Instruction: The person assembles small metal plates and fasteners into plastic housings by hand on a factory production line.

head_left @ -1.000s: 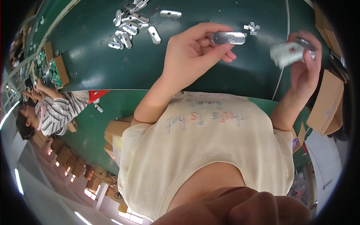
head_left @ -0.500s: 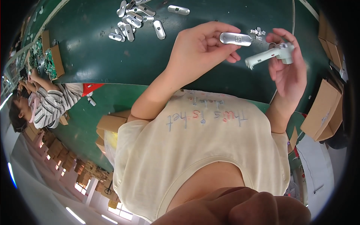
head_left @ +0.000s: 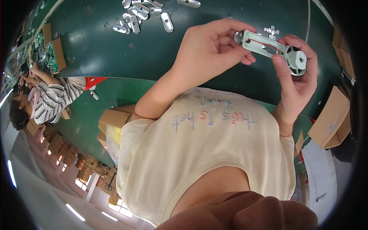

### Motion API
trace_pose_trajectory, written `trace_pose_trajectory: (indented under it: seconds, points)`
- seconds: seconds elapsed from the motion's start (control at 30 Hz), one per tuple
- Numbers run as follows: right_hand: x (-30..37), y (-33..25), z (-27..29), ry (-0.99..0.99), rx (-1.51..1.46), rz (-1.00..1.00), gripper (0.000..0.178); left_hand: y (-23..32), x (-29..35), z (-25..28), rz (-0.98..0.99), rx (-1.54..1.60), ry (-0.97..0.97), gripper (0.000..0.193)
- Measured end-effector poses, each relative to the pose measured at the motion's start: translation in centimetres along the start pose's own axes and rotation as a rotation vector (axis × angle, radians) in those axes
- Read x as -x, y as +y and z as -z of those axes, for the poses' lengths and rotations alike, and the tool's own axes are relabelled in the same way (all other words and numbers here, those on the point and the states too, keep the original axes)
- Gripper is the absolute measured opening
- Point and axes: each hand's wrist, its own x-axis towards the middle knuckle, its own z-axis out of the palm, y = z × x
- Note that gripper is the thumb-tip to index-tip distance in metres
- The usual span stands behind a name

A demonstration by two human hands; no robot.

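Observation:
My left hand (head_left: 216,51) pinches a shiny silver oval cover (head_left: 238,37), most of which is hidden behind the end of a pale green housing. That housing belongs to a small handheld fan (head_left: 297,60): a long hollow handle with a red wire inside, joined to a round caged head with a motor. My right hand (head_left: 299,82) grips the fan by its round head, thumb in front and fingers behind. The handle's far end meets my left fingertips; whether the cover is seated on it I cannot tell. Just beyond lie several small clear pieces (head_left: 272,31).
Several silver oval covers (head_left: 140,13) lie loosely piled on the dark green table (head_left: 96,42), toward the far left. Boxes of green circuit boards (head_left: 51,57) stand at the left edge, where another person (head_left: 50,97) sits. An open cardboard box (head_left: 331,119) is at the right.
My right hand has turned the fan so its hollow wired side shows and brought its handle to my left hand. The silver cover has gone behind the handle's end.

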Motion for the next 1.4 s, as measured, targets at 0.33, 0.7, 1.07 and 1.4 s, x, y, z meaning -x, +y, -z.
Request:
trace_pose_trajectory:
  seconds: [0.33, 0.7, 1.07, 1.4]
  points:
    - [-0.5, 0.4, 0.4, -0.143, 0.127, 0.281, 0.039, 1.0, 0.4, -0.6, 0.051, 0.050, -0.036, 0.031]
    - [-0.7, 1.0, 0.5, -0.162, 0.134, 0.326, 0.038, 1.3, 0.5, -1.0, 0.054, 0.109, -0.027, 0.032]
    - [-0.1, 0.3, -0.1, -0.147, 0.048, -0.104, 0.029, 1.3, 0.2, -0.3, -0.024, -0.323, -0.002, 0.024]
    - [-8.2, 5.0, -0.9, -0.299, 0.333, 0.149, 0.014, -1.1, -0.9, 2.6, 0.012, -0.109, 0.292, 0.057]
